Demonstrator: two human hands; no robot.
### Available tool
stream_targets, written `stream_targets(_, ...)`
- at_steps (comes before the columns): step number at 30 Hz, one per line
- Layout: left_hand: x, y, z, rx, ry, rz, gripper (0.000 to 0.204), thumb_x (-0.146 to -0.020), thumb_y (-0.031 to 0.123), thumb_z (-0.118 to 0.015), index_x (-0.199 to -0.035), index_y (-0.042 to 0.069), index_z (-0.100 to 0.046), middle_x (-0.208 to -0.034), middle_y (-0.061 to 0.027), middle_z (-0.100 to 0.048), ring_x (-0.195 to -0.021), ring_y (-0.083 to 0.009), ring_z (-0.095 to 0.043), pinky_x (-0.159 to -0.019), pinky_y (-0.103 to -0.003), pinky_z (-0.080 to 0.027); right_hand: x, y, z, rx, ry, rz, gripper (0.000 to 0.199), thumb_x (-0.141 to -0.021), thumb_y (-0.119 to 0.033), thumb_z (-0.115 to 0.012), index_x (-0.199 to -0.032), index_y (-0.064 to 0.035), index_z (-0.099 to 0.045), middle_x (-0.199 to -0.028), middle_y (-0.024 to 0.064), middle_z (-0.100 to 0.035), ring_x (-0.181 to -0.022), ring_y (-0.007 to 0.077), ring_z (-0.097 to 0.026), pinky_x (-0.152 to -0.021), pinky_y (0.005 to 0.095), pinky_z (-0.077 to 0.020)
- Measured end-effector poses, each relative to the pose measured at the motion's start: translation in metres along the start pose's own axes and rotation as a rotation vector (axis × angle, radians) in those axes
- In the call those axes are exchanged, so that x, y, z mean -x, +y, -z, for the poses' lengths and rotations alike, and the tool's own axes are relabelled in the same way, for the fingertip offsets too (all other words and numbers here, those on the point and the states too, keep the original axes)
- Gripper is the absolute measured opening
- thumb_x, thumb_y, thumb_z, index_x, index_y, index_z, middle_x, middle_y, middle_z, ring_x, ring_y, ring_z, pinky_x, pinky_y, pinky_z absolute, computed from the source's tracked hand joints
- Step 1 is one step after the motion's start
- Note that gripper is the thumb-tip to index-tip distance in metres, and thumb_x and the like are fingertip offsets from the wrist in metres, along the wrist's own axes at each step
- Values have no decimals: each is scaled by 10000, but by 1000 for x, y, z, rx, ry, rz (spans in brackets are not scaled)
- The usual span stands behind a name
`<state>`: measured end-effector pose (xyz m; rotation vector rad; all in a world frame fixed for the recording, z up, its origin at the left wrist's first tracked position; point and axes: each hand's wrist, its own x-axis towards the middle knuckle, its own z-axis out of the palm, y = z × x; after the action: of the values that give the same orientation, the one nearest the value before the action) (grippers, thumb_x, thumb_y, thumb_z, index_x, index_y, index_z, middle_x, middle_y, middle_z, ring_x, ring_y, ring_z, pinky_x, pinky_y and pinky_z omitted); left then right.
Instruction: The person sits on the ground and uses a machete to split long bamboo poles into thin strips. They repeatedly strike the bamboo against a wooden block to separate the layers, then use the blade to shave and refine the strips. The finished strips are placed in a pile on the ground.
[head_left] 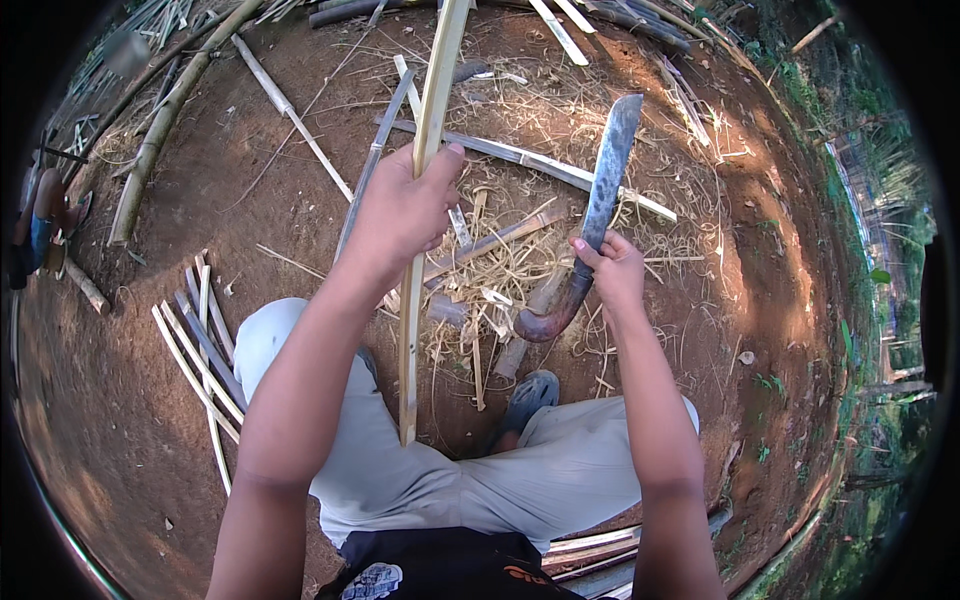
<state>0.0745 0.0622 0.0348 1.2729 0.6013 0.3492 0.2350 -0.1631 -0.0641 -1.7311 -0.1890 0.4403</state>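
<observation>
A long split bamboo strip (436, 95) stands nearly upright in front of me, its lower end between my legs. My left hand (408, 205) is closed around its middle. In my right hand (614, 268) is a machete (606, 175), pinched where the blade meets the dark, curved wooden handle. Its broad, dull grey blade points up and away from me, apart from the strip. Beneath both hands lie curled bamboo shavings (510, 270) and short bamboo pieces.
Several split strips (205, 350) lie by my left knee, more strips (590, 550) behind my right thigh. Bamboo poles (160, 150) rest at the far left, near part of another person (45, 220). A long split piece (540, 162) crosses the shavings; greenery borders the right.
</observation>
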Motion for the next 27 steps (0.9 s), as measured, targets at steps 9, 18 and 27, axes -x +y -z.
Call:
stream_targets(9, -6, -3, 3, 1, -47, -26, 289, -1002, 288, -558, -814, 107, -434, -588, 63, -418, -414, -6, -349, -362, -186, -271, 27, 35, -26, -32, -21, 82, 170, -868, -3, -715, -1030, 33, -678, -918, 87, -725, -792, 103, -653, -720, 234, -509)
stream_targets(18, -2, -6, 5, -60, -43, -51, 228, -978, 271, -610, -900, 77, -519, -614, 62, -447, -424, 4, -357, -367, -186, -270, 68, -53, -52, -151, -123, 231, 192, -883, -20, -709, -1056, 51, -667, -981, 139, -728, -861, 139, -680, -793, 262, -540)
stream_targets(27, 5, -10, -16, -59, -275, -39, 252, -965, 282, -633, -907, 52, -548, -715, -25, -609, -411, -9, -376, -364, -197, -272, 86, -88, -49, -261, -210, 363, 174, -911, -41, -684, -1051, 56, -652, -979, 149, -724, -861, 151, -682, -799, 272, -548)
